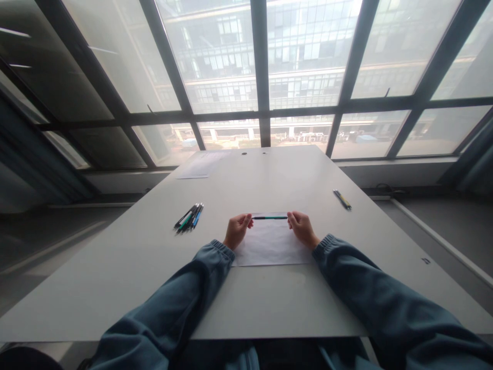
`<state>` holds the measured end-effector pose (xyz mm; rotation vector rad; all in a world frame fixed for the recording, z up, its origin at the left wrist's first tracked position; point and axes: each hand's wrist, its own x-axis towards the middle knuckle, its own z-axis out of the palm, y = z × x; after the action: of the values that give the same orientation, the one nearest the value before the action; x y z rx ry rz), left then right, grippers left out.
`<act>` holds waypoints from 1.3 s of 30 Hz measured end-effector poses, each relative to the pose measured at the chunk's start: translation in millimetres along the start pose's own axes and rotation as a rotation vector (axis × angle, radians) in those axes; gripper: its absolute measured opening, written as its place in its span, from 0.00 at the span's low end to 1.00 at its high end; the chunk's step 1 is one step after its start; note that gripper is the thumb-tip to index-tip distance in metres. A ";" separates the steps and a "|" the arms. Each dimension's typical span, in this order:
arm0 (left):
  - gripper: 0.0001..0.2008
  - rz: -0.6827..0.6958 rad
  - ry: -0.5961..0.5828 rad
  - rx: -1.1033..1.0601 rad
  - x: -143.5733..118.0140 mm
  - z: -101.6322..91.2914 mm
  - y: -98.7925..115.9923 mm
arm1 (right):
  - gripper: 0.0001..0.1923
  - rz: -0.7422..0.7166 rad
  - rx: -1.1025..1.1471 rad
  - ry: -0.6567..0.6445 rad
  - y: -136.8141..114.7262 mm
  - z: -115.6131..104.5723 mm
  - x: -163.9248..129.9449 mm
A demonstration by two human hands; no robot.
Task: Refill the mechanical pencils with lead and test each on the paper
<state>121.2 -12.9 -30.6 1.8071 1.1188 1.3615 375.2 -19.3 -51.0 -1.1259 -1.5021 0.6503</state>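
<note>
both hands, left hand (237,229) and right hand (301,227), grip a pen (269,218) level between them by its ends.

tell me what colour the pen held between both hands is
Dark with a teal-green middle, the pen; head view.

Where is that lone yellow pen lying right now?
The yellow pen lies alone on the table, to the person's right, beyond the right hand and the paper.
</note>
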 end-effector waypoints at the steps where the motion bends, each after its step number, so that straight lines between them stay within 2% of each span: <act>1: 0.24 0.001 -0.001 -0.001 0.0 0.0 0.4 | 0.28 0.000 -0.002 0.001 -0.4 -0.1 0.0; 39: 0.25 0.006 -0.021 0.016 -0.3 -1.6 -3.8 | 0.29 -0.011 -0.029 -0.010 -3.6 -2.0 -0.7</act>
<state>118.5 -11.5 -33.5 1.8330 1.1171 1.3379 376.0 -21.6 -47.7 -1.1375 -1.5298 0.6296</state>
